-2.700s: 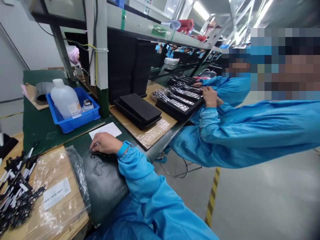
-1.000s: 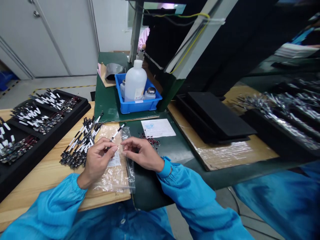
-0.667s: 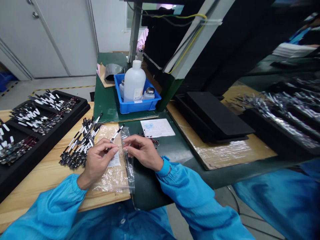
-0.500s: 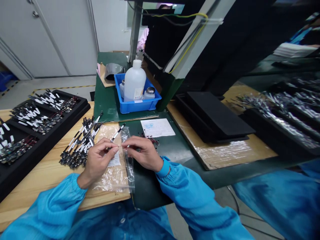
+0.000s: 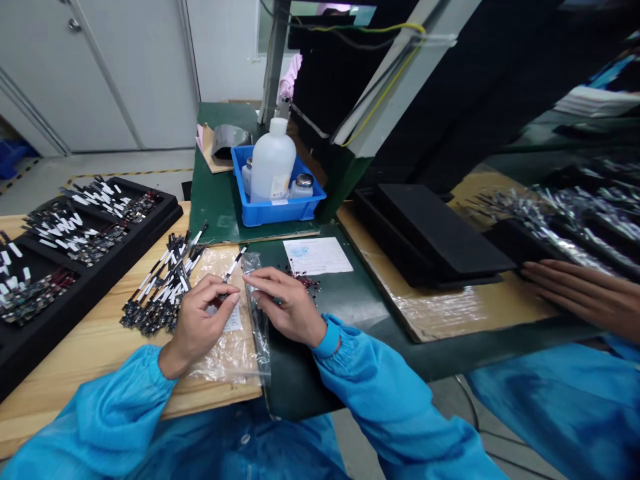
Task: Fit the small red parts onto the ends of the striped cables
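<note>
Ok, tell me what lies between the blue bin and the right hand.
In the head view: a white paper slip flat on the green mat, and nearer the right hand, a small scatter of dark tiny parts.

Open green mat in front of the blue bin, clutter on both sides.
Nearer than the blue bin [image 5: 277,212], only a paper slip [image 5: 318,255] and small loose parts [image 5: 300,278] lie flat on the mat. Left of the bin, a strip pile [image 5: 160,287], a clear bag [image 5: 257,333] and a black tray [image 5: 125,247] crowd the wood. Right of it stand a slanted frame post [image 5: 340,180], stacked black trays [image 5: 435,233] and a co-worker's hand [image 5: 575,293].
</note>
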`<state>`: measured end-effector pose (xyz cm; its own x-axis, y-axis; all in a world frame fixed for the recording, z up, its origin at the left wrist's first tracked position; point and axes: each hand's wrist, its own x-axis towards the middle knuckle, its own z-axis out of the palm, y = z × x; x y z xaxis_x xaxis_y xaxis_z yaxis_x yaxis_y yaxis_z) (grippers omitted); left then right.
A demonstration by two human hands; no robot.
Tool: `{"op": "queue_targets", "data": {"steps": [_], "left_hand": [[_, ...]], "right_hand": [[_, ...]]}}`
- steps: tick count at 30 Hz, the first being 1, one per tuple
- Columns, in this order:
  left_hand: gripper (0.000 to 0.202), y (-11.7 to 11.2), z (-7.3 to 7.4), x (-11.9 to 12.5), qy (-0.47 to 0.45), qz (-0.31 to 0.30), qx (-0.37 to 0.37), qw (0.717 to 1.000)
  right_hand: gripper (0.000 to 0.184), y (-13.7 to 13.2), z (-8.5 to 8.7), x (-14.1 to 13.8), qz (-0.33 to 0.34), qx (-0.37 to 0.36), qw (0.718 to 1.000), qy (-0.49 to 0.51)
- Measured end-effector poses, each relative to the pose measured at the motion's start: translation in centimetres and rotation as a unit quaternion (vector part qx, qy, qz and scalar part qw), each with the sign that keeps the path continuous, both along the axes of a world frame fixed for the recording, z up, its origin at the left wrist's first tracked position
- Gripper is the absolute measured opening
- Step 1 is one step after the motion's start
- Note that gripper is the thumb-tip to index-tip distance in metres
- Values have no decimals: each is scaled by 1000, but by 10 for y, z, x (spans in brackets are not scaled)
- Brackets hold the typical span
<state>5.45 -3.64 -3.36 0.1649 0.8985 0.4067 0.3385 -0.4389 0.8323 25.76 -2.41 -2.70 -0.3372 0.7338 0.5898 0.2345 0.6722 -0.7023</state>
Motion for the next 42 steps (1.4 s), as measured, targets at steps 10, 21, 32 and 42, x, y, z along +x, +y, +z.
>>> {"op": "queue_targets", "data": {"steps": [10,21,32,42], "left_hand": [[6,2,0,3,-10,-1,4,1000],[11,3,0,0,-27,5,-25,999],[9,0,7,0,-16,-57,-9,998],[11,0,5,1,-26,-25,-31,999]], "right_hand": [[69,-4,-5,-2,82,0,988,-132],[56,-3,-5,-4,62,1,994,-86],[19,2,6,-2,-49,70,995,-50],[5,1,3,-6,0,32,999,-30]]}}
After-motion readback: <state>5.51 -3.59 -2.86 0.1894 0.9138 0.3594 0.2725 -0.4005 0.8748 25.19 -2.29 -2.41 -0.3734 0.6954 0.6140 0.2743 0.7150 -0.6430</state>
